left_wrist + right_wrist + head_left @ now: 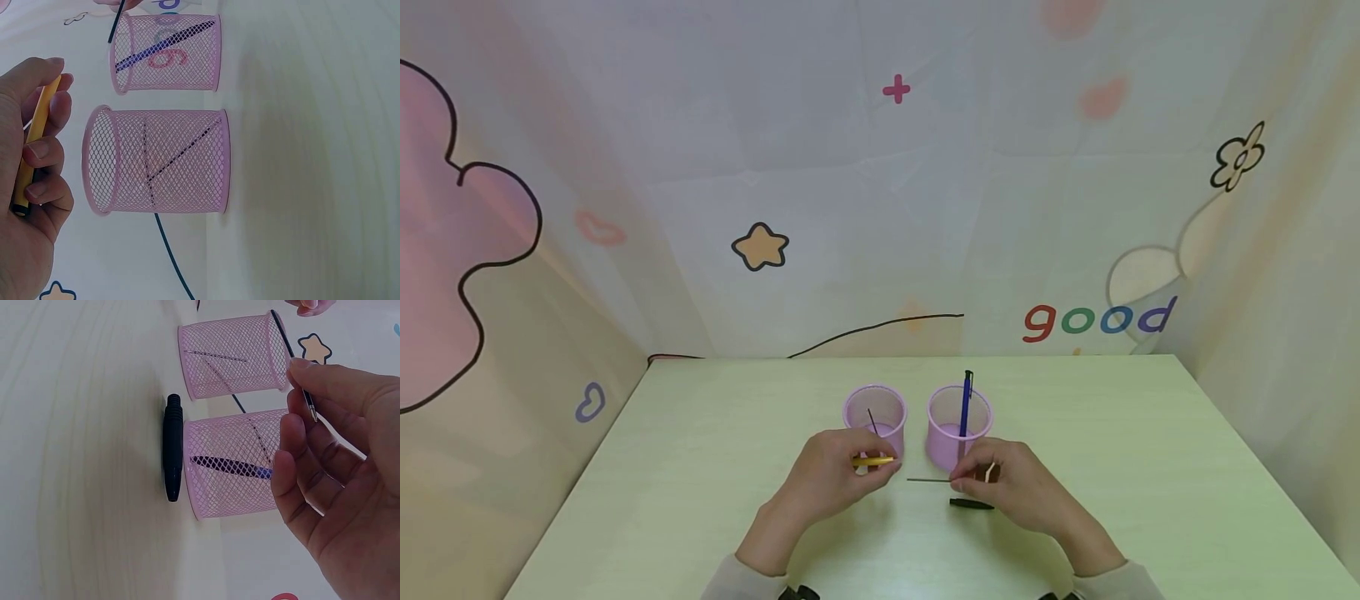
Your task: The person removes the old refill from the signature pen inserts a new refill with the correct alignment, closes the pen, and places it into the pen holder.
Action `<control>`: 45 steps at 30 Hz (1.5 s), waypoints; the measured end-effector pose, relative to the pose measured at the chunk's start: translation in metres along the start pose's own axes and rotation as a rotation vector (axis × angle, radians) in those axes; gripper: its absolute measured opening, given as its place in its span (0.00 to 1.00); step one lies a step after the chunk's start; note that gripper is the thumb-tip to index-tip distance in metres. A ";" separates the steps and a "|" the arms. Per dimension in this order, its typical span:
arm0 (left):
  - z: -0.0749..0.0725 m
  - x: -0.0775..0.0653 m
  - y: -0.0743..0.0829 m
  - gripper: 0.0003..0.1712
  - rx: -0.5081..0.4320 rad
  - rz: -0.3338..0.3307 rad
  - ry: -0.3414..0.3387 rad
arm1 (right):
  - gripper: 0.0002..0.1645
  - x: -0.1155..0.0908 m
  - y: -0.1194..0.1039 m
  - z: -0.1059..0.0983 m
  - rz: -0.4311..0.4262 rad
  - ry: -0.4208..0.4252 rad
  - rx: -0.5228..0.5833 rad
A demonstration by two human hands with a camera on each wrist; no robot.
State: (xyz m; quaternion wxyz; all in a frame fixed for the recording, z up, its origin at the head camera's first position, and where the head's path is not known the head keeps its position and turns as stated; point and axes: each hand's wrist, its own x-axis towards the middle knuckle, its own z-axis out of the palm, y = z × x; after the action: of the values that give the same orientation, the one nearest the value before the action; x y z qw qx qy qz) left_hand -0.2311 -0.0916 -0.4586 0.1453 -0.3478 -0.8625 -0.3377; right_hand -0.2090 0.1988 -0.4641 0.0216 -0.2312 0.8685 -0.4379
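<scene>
My left hand (pixel 831 477) grips a yellow pen barrel (pixel 41 119), its fingers curled round it in front of the left pink mesh cup (pixel 891 442). That cup holds a thin dark rod (pixel 872 418), probably a refill. Between thumb and fingertips my right hand (pixel 1017 487) pinches a slim dark pen refill (pixel 285 340) with a metal tip, held roughly level before the right pink mesh cup (pixel 937 443). A blue pen (pixel 965 404) with a dark top leans upright inside the right cup. Just below the right hand, a black pen barrel (pixel 972 504) lies on the table.
The pale table (pixel 700 500) extends to both sides of the cups, which stand side by side with a narrow gap. Behind it hangs a printed cloth (pixel 820 183) with a star and the word "good".
</scene>
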 end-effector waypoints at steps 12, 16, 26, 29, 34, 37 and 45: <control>0.002 -0.002 0.001 0.03 -0.003 -0.001 0.014 | 0.03 -0.001 0.000 0.003 0.014 -0.007 -0.013; 0.001 -0.002 0.002 0.03 -0.011 -0.006 0.009 | 0.05 -0.002 0.000 0.004 0.006 -0.013 -0.001; 0.002 -0.001 0.001 0.03 -0.018 0.009 0.011 | 0.05 -0.003 0.000 0.003 0.002 -0.026 0.002; 0.001 0.000 0.002 0.04 -0.022 0.011 0.011 | 0.05 -0.002 0.002 0.004 -0.004 -0.033 -0.002; 0.001 0.000 0.002 0.04 -0.022 0.009 0.010 | 0.05 -0.001 0.005 0.006 -0.011 -0.044 0.002; 0.002 0.000 0.002 0.05 -0.018 0.024 0.017 | 0.07 -0.001 0.007 0.007 -0.015 -0.046 -0.008; 0.004 0.000 0.000 0.05 -0.007 0.051 0.031 | 0.06 0.001 0.010 0.011 -0.037 -0.040 -0.030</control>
State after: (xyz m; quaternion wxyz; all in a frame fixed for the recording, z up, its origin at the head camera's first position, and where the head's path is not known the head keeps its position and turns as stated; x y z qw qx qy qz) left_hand -0.2309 -0.0889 -0.4616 0.1661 -0.3648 -0.8498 -0.3423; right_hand -0.2111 0.1954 -0.4779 0.0276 -0.2562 0.8700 -0.4203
